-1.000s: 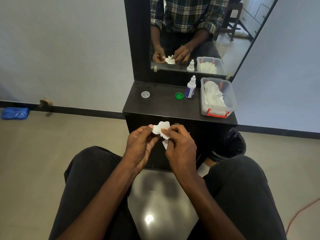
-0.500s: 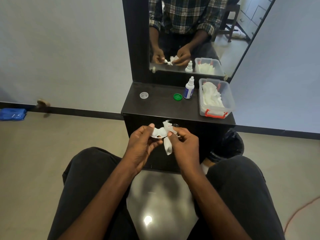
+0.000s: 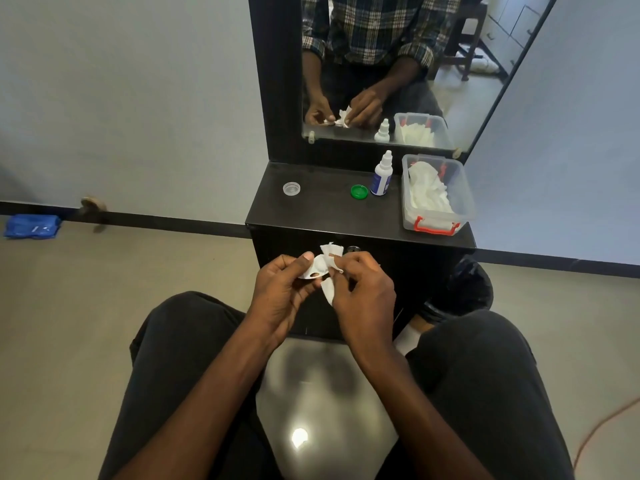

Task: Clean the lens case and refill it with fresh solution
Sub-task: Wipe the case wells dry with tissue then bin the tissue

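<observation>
Black dresser [image 3: 322, 216] | lens case [image 3: 313, 270] lying crosswise | left hand [image 3: 280, 289] pinching it | right hand [image 3: 363, 289] pinching tissue [image 3: 329, 271]

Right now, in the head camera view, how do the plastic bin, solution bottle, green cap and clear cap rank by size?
1. Plastic bin
2. Solution bottle
3. Green cap and clear cap: they look alike, so no ranking.

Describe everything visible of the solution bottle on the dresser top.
The solution bottle is small, white plastic by its look, with a dark blue label round its body and a tapered white dropper tip. It stands upright on the black dresser top, near the mirror. The green cap lies just to its left, apart from it; the clear tissue box stands to its right. Neither hand touches it. Its upper part shows again in the mirror. Label print is too small to read.
</observation>
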